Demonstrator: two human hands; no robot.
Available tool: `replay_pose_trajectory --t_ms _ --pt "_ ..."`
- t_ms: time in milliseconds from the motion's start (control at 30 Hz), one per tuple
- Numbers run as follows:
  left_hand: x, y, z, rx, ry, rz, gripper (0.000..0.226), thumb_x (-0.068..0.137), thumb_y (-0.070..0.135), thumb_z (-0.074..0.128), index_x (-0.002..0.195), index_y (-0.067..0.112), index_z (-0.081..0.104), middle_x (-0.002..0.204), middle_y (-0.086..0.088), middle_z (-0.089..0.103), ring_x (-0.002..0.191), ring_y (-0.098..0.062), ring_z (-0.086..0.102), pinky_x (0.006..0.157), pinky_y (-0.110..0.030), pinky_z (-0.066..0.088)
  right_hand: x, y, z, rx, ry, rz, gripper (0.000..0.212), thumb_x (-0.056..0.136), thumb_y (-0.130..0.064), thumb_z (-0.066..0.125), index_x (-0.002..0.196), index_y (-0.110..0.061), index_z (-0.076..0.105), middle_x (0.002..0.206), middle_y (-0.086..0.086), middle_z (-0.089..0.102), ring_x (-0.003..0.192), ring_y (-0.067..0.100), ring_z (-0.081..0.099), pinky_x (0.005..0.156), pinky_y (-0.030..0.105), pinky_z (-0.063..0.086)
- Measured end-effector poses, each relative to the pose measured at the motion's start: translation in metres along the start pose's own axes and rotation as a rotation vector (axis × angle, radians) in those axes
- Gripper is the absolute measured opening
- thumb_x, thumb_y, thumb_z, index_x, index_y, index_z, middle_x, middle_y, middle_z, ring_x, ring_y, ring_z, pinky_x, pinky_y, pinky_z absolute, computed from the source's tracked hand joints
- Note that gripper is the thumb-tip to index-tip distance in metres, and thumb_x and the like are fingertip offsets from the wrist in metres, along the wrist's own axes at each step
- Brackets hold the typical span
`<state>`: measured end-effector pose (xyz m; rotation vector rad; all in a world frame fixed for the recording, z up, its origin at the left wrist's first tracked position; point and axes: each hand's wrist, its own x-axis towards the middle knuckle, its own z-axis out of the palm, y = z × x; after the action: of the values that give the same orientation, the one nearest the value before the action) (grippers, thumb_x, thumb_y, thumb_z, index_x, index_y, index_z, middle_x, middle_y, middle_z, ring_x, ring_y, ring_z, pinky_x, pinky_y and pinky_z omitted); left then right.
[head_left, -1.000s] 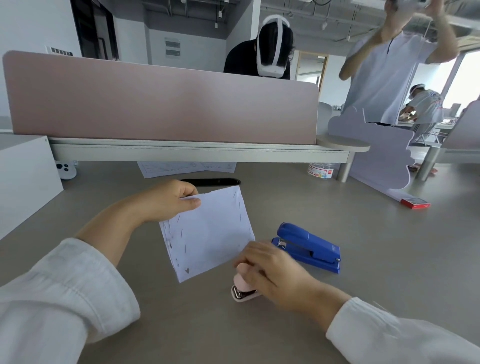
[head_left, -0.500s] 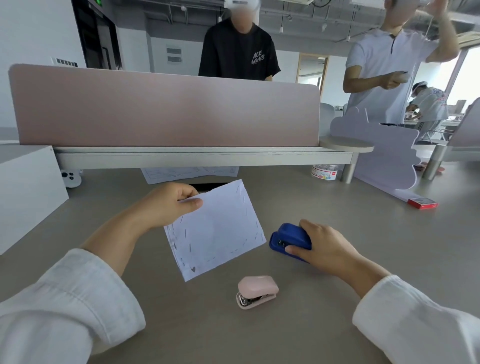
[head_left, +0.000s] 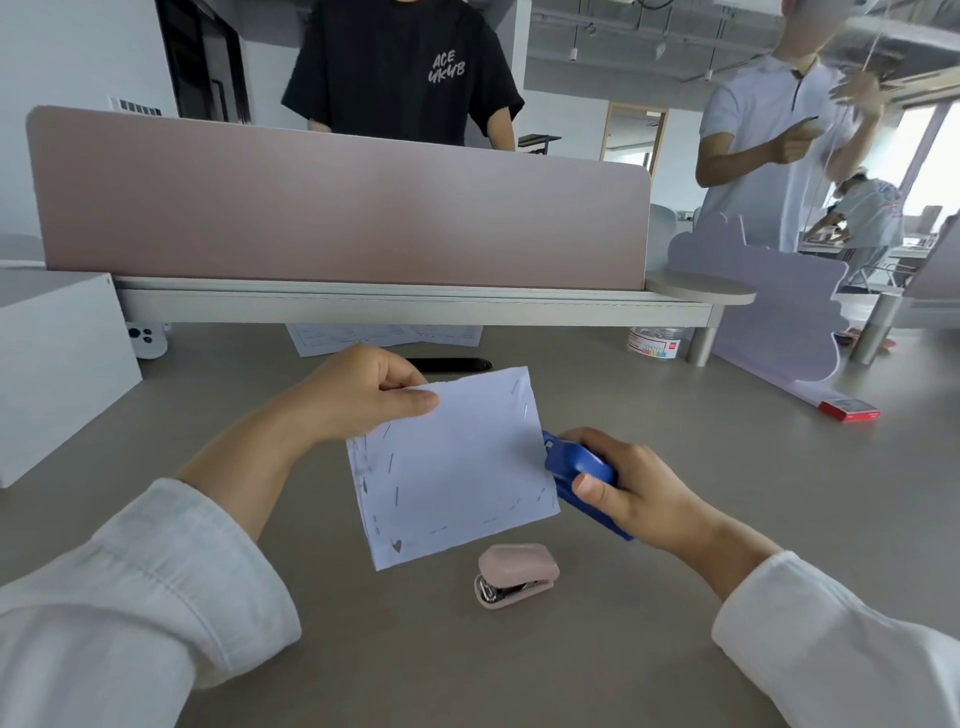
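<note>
My left hand (head_left: 358, 395) pinches the top left corner of a white sheet of paper (head_left: 457, 467) dotted with several staples, holding it above the grey desk (head_left: 727, 519). My right hand (head_left: 628, 483) grips a blue stapler (head_left: 576, 467), lifted off the desk, with its nose at the paper's right edge. A small pink stapler (head_left: 514, 574) lies on the desk just below the paper, untouched.
A pink divider panel (head_left: 337, 208) on a white shelf closes the back. Under the shelf lie printed sheets (head_left: 384, 335), a black pen (head_left: 452, 365) and a clear tub (head_left: 657, 343). A white box (head_left: 52, 374) stands left, a red box (head_left: 849, 410) right. Two people stand behind.
My right hand left the pink stapler on the desk, took hold of the blue stapler, lifted it and brought it to the paper's right edge. The left hand kept holding the paper.
</note>
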<state>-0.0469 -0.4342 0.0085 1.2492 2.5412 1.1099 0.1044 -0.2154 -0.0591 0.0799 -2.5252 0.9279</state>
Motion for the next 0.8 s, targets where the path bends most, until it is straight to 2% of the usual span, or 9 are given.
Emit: replay_pose_trajectory --t_ms 67,200,300,467,567,633,800 --pt "-0.002 0.005 0.001 0.01 0.001 0.032 0.017 0.083 0.03 0.063 0.067 0.036 0.062 0.075 0.02 0.064 0.074 0.002 0.06 0.064 -0.017 0.042 -0.001 0.0 0.002 -0.052 -0.033 -0.061 0.086 0.062 -0.089 0.031 0.098 -0.015 0.058 0.082 0.002 0.06 0.072 0.013 0.05 0.063 0.015 0.039" --pt "-0.004 0.013 0.002 0.05 -0.004 0.092 0.016 0.083 0.031 0.062 0.068 0.037 0.062 0.071 0.026 0.061 0.062 0.022 0.054 0.059 -0.012 0.035 -0.002 -0.001 0.003 -0.065 -0.039 -0.109 0.087 0.066 -0.087 0.028 0.09 -0.008 0.056 0.072 0.0 0.052 0.063 0.009 0.041 0.058 0.016 0.035" --pt "-0.005 0.015 0.002 0.066 0.0 0.114 0.01 0.082 0.032 0.062 0.073 0.034 0.065 0.075 0.026 0.061 0.065 0.018 0.055 0.061 -0.011 0.035 -0.001 0.0 0.002 -0.066 0.001 -0.079 0.084 0.065 -0.088 0.027 0.087 -0.012 0.055 0.07 -0.005 0.053 0.063 0.007 0.044 0.057 0.012 0.035" --pt "-0.006 0.018 0.003 0.086 0.002 0.138 0.015 0.082 0.031 0.062 0.069 0.037 0.062 0.074 0.024 0.061 0.076 0.01 0.056 0.067 -0.009 0.036 -0.002 -0.002 0.002 -0.104 0.006 -0.055 0.055 0.063 -0.087 0.031 0.073 -0.034 0.042 0.063 -0.013 0.044 0.058 0.001 0.044 0.055 0.01 0.034" --pt "-0.008 0.019 0.003 0.089 0.009 0.146 0.015 0.082 0.032 0.063 0.068 0.038 0.061 0.075 0.023 0.062 0.079 0.007 0.057 0.068 -0.01 0.037 -0.003 -0.006 0.001 -0.145 0.002 -0.065 0.036 0.068 -0.072 0.043 0.069 -0.036 0.038 0.06 -0.013 0.041 0.057 0.0 0.044 0.054 0.01 0.034" --pt "-0.008 0.02 0.001 0.082 0.016 0.152 0.015 0.081 0.033 0.063 0.067 0.038 0.062 0.074 0.024 0.062 0.076 0.01 0.057 0.068 -0.01 0.037 -0.003 -0.009 0.001 -0.177 0.013 -0.072 0.027 0.069 -0.062 0.044 0.067 -0.036 0.035 0.058 -0.012 0.038 0.057 0.001 0.043 0.053 0.01 0.032" --pt "-0.008 0.021 0.0 0.072 0.018 0.172 0.018 0.081 0.033 0.064 0.065 0.041 0.06 0.071 0.026 0.062 0.068 0.025 0.053 0.065 -0.009 0.035 -0.003 -0.009 0.002 -0.228 0.047 -0.072 0.041 0.069 -0.064 0.043 0.067 -0.023 0.04 0.059 -0.01 0.038 0.056 0.009 0.038 0.051 0.019 0.03"
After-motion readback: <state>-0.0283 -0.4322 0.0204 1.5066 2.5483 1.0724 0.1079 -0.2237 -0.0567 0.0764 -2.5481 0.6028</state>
